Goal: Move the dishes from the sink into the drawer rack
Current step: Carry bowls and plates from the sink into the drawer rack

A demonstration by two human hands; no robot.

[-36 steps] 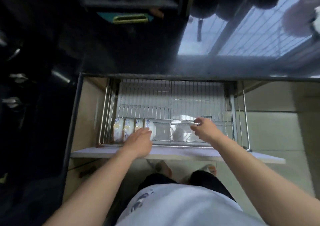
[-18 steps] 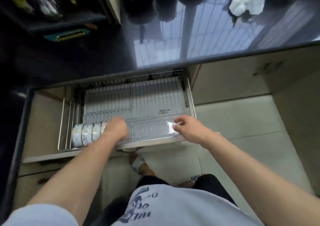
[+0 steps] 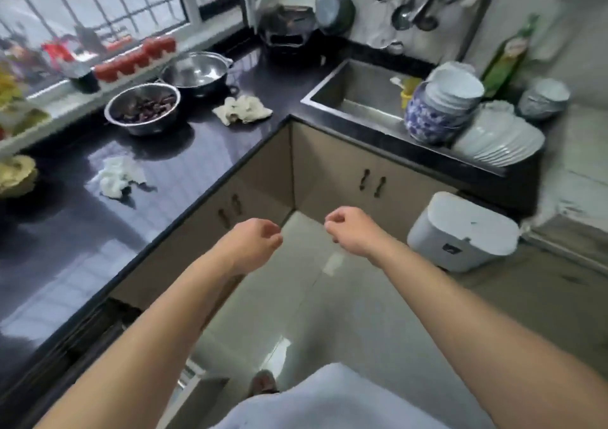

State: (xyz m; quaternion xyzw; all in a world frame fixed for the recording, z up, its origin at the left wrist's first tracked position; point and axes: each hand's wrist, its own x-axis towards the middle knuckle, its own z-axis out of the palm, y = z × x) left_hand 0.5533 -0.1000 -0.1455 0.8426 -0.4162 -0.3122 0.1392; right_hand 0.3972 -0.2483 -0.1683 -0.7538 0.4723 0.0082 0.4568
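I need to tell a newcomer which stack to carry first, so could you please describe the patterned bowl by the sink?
Find the steel sink set in the black counter's right-hand run. On the counter at its near right corner stand stacked dishes. The blue-and-white patterned bowl sits at the bottom of the left stack, under plain white bowls, beside the stack of plain white plates.

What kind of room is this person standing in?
A home kitchen, most likely: a steel sink set into a dark counter, stacked plates beside it, and ladles hanging on the wall.
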